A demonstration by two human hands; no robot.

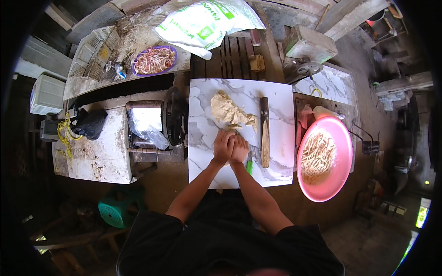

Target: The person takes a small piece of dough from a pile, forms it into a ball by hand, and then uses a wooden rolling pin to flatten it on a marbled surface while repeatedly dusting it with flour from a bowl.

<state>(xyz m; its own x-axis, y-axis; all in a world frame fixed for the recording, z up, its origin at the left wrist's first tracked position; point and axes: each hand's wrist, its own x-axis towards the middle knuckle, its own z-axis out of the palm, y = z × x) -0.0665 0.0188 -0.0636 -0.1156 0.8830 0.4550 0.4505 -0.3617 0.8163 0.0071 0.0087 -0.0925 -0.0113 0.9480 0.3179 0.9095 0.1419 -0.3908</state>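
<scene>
My left hand [222, 146] and my right hand [239, 149] are pressed together, fingers curled, over a small lump of pale dough that they mostly hide. Beneath them lies a white marble-patterned board [202, 161]. Just beyond my fingers sits a larger, ragged piece of beige dough [226, 109] with torn edges. To the right of it, a long wooden stick [265, 138] with a dark far end lies lengthwise. Close by my right wrist is a green handle [249, 166], perhaps a knife's; the rest of it is hard to make out.
At right stands a tilted pink basin [343, 158] holding many pale strips. A machine with a dark wheel [174, 117] adjoins the board's left edge. Farther off are a purple plate of reddish strips [154, 60] and a white sack [212, 25]. A green stool [113, 212] stands lower left.
</scene>
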